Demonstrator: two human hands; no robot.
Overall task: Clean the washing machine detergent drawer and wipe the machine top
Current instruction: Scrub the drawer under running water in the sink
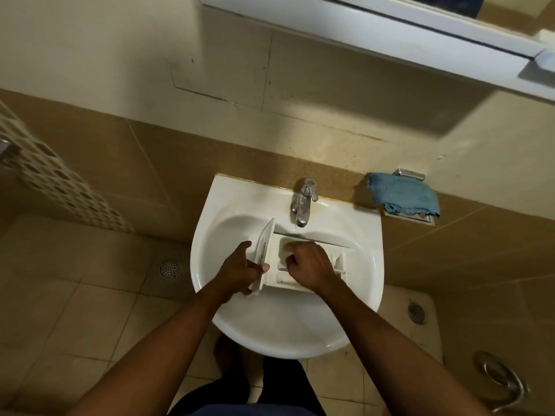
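Note:
The white detergent drawer (280, 273) lies across the basin of a white sink (354, 298), its front panel at the left. My left hand (240, 270) grips that front panel, thumb over its edge. My right hand (312, 270) rests knuckles-up inside the drawer's compartments, fingers curled down; whether it holds anything is hidden. A blue cloth (404, 196) hangs over a metal holder on the wall, right of the tap.
A chrome tap (304, 202) stands at the back of the sink, no water running. A mirror cabinet (390, 31) juts out above. Floor drains (170, 267) sit on the tiled floor either side; a chrome fitting (498, 376) is at lower right.

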